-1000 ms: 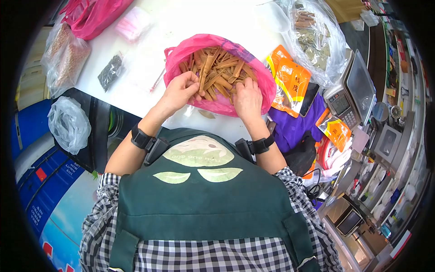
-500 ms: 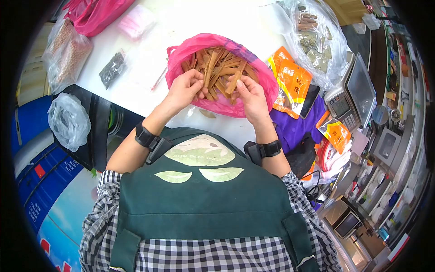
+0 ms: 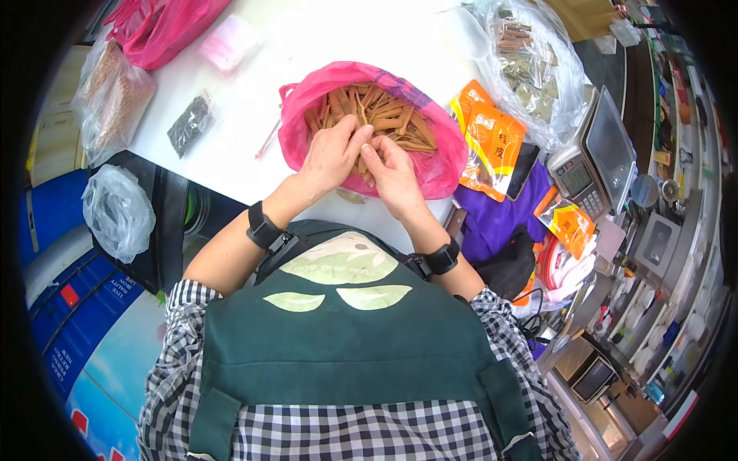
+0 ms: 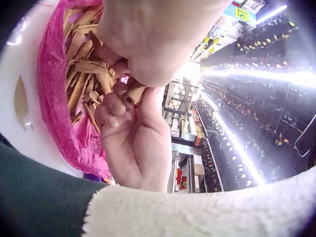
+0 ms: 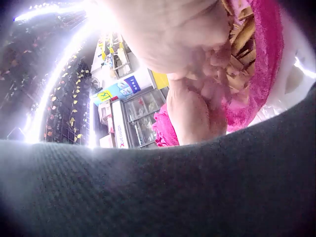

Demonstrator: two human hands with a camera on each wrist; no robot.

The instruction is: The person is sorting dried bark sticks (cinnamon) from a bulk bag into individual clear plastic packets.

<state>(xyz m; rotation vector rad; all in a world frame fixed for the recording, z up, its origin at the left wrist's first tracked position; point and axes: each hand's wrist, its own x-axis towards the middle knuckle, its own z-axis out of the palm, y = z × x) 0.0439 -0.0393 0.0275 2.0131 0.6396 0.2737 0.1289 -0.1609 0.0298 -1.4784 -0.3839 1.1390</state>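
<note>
My left hand [image 3: 330,157] and right hand [image 3: 392,177] meet over the near side of a pink plastic bag [image 3: 296,107], which stands open and is filled with strips of brown cinnamon bark [image 3: 392,115]. Fingers and thumbs of both hands are curled and close together, pinching bark between them. In the left wrist view a rolled piece of bark [image 4: 136,94] pokes out of the right hand [image 4: 136,138], just under the left hand [image 4: 163,39]. From the right wrist side the hands overlap, and their fingertips are partly hidden.
Orange spice packets [image 3: 492,146] lie right of the bag, near a purple cloth [image 3: 500,219] and a scale [image 3: 576,173]. A clear bag of leaves and bark [image 3: 530,77] is behind them. On the left are a small dark packet [image 3: 188,123] and bagged pale goods [image 3: 111,107].
Half a second ago the hands were apart, the right one lifting a flat bark strip from the pile. Both have since come together at the middle of the bag.
</note>
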